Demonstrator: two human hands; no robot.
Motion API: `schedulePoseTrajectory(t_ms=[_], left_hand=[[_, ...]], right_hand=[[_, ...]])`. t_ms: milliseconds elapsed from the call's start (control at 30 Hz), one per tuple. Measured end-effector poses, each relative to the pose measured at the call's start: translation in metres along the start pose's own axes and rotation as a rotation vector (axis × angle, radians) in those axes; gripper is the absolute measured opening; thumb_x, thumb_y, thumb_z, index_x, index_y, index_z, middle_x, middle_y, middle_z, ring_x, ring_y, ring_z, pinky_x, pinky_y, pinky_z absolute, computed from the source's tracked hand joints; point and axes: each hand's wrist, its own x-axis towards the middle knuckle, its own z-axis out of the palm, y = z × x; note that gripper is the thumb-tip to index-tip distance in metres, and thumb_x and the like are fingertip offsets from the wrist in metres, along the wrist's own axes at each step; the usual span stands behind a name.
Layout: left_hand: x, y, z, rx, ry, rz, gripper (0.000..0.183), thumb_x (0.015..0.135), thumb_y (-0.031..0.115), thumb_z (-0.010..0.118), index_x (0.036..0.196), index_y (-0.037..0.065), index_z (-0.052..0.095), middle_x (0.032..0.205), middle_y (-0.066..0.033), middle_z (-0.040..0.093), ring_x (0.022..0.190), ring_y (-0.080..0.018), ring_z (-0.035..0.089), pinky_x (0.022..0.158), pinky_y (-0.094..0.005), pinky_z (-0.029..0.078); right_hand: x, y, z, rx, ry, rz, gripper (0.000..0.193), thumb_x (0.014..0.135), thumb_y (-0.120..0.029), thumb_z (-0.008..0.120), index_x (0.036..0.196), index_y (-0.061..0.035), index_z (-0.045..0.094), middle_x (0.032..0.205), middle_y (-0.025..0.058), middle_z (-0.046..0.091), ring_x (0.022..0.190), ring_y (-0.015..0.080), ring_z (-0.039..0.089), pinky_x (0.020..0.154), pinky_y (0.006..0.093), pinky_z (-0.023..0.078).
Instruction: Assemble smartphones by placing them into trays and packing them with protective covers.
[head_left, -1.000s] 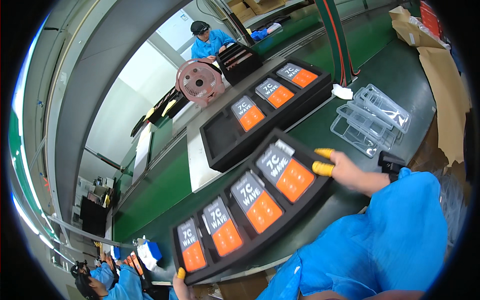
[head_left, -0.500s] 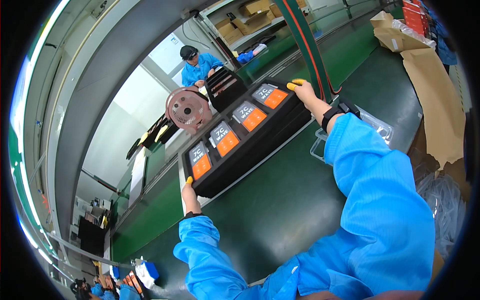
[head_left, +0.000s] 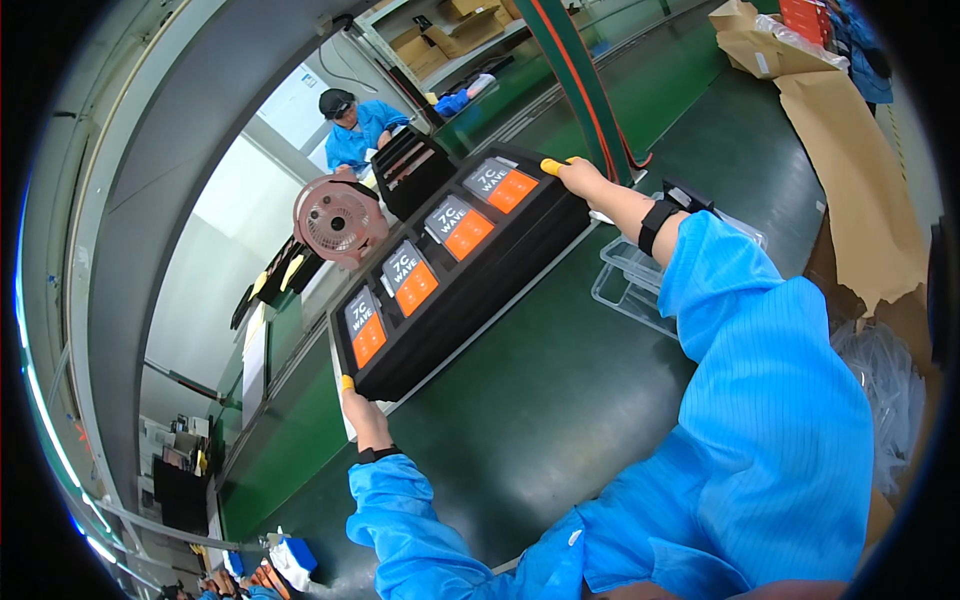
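A long black tray (head_left: 480, 285) lies tilted across the view, one end higher to the right. Set in its recesses is a row of several grey-and-orange flat boxes (head_left: 407, 278). My left hand (head_left: 366, 415) grips the near left corner, its thumb in a yellow finger cot on the rim. At the far right end, my right hand (head_left: 582, 180) holds the tray, yellow-tipped fingers over the edge. The undersides of both hands' grips are hidden. Beneath the tray, a pale strip (head_left: 500, 322) shows along its front edge.
Behind the tray stand a pink fan (head_left: 340, 222) and a black slotted rack (head_left: 412, 172). A co-worker in blue (head_left: 360, 130) is beyond them. Clear plastic trays (head_left: 640, 285) lie on the green bench (head_left: 560, 400) beside my right forearm. Brown paper (head_left: 850, 170) hangs at the right, near a green post (head_left: 575, 80).
The whole view has shifted, so the tray, fan and co-worker appear further left. Both hands keep their hold on the tray, which shows little movement against the things around it.
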Motion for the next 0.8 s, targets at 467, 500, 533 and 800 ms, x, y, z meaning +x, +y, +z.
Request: schedulePoseTrajectory(t_ms=[467, 500, 533, 800], left_hand=[[-0.108, -0.021, 0.014, -0.055, -0.02, 0.037, 0.018, 0.085, 0.019, 0.035, 0.087, 0.007, 0.049, 0.079, -0.0023, 0.05, 0.07, -0.0118, 0.046, 0.062, -0.0263, 0.038], [-0.119, -0.031, 0.013, 0.044, -0.226, -0.062, 0.016, 0.085, 0.017, 0.037, 0.086, 0.007, 0.05, 0.076, -0.0016, 0.05, 0.068, -0.0121, 0.047, 0.061, -0.0272, 0.039], [-0.129, -0.04, 0.014, 0.332, -0.429, -0.149, 0.014, 0.084, 0.017, 0.041, 0.084, 0.006, 0.051, 0.077, -0.003, 0.052, 0.069, -0.015, 0.049, 0.061, -0.0298, 0.04], [-0.177, -0.05, 0.035, 1.265, -0.65, 0.52, 0.018, 0.072, 0.016, 0.061, 0.076, 0.001, 0.052, 0.081, -0.0128, 0.054, 0.079, -0.0293, 0.051, 0.068, -0.0378, 0.042]], right_hand=[[-0.172, 0.037, -0.026, -0.512, 0.041, -0.973, 0.041, 0.072, -0.022, 0.063, 0.105, -0.0027, 0.049, 0.107, 0.0166, 0.048, 0.103, 0.0307, 0.044, 0.087, 0.0375, 0.036], [-0.189, 0.054, -0.029, -0.604, 0.012, -1.032, 0.042, 0.07, -0.02, 0.064, 0.105, -0.0036, 0.049, 0.106, 0.0157, 0.049, 0.102, 0.03, 0.044, 0.087, 0.0387, 0.035], [-0.201, 0.067, -0.03, -0.732, 0.02, -0.986, 0.045, 0.069, -0.02, 0.065, 0.107, -0.0036, 0.048, 0.108, 0.0154, 0.048, 0.104, 0.0297, 0.043, 0.089, 0.0399, 0.033], [-0.198, 0.121, -0.037, -0.97, 0.159, -0.875, 0.033, 0.075, -0.02, 0.056, 0.102, -0.0017, 0.054, 0.11, 0.0126, 0.049, 0.106, 0.0291, 0.042, 0.09, 0.0389, 0.031]])
